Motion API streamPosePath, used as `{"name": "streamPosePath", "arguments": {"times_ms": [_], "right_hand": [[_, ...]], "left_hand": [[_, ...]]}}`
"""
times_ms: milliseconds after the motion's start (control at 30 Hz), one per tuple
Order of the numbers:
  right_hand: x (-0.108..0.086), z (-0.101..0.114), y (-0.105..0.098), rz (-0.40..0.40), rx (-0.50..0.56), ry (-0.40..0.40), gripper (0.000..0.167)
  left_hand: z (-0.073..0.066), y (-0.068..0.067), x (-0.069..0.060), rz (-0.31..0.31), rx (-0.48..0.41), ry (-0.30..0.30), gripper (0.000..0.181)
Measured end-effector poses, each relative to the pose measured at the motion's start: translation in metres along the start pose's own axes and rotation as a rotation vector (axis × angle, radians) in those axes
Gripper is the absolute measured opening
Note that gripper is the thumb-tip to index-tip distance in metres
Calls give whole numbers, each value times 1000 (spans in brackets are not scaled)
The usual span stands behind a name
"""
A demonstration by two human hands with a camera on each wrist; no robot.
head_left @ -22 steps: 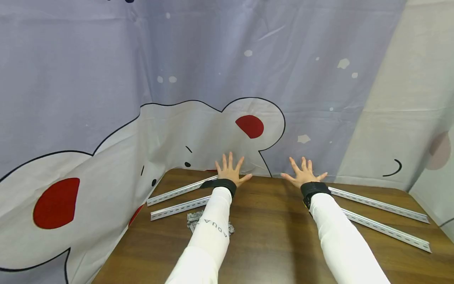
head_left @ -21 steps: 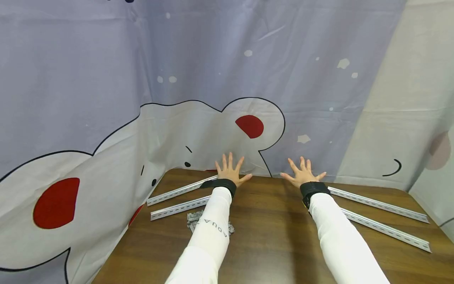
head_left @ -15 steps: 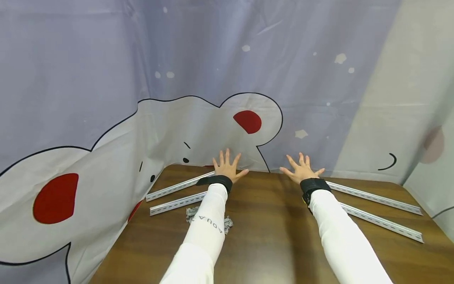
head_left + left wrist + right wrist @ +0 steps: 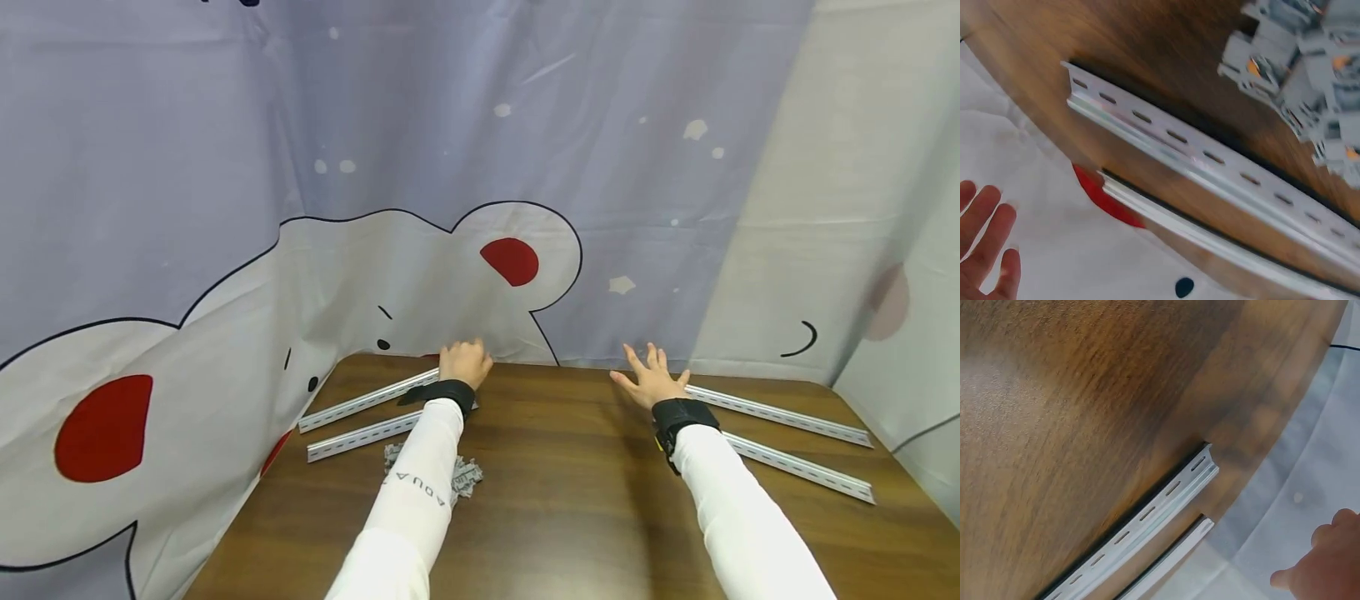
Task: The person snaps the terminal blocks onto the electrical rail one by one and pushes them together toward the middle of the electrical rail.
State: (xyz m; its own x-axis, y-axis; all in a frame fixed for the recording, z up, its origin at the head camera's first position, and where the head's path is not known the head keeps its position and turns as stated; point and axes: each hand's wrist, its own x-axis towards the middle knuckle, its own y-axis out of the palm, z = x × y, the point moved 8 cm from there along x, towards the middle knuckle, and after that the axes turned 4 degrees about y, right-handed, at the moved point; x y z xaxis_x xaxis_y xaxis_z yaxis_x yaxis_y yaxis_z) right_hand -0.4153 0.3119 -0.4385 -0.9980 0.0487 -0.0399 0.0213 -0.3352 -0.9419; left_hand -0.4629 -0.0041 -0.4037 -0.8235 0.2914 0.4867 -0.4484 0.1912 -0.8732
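My left hand [image 4: 464, 364] hovers over the far side of the brown table, its fingers bent downward in the head view. It holds nothing. Two slotted metal DIN rails lie to its left, a rear rail [image 4: 360, 406] and a front rail [image 4: 360, 438]. Grey terminal blocks [image 4: 1285, 56] with orange parts sit in a cluster, partly hidden by the left sleeve in the head view. My right hand [image 4: 651, 382] is also bare, its fingers spread and slightly bent. Nearest to it are another rear rail [image 4: 780, 416] and front rail [image 4: 802, 468], their inner ends behind the arm.
The wooden table [image 4: 570, 500] reaches back to a hanging printed cloth [image 4: 600, 167], which also covers the left side. Both wrists wear black straps [image 4: 678, 414]. A thin dark cable [image 4: 926, 431] runs along the cloth at the right.
Both hands were spread flat with straight fingers. The left fingers have bent down and the right fingers have bent a little. The head view has shifted slightly; the rails and blocks stay put.
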Motion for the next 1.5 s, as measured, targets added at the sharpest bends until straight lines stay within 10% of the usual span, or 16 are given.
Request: {"name": "streamPosePath", "arguments": {"times_ms": [233, 500, 733, 1033, 1500], "right_hand": [[-4, -4, -1, 12, 20, -75, 77], [-31, -46, 27, 132, 106, -18, 77], [-51, -66, 35, 108, 113, -53, 73], [-72, -87, 27, 140, 10, 101, 78], [-81, -93, 31, 239, -29, 110, 85]], "left_hand": [[-6, 7, -4, 63, -80, 21, 31], [-18, 24, -43, 65, -179, 121, 28], [-50, -1, -66, 102, -177, 265, 26], [-57, -39, -74, 235, -227, 251, 15], [-79, -43, -155, 546, -182, 251, 50]]}}
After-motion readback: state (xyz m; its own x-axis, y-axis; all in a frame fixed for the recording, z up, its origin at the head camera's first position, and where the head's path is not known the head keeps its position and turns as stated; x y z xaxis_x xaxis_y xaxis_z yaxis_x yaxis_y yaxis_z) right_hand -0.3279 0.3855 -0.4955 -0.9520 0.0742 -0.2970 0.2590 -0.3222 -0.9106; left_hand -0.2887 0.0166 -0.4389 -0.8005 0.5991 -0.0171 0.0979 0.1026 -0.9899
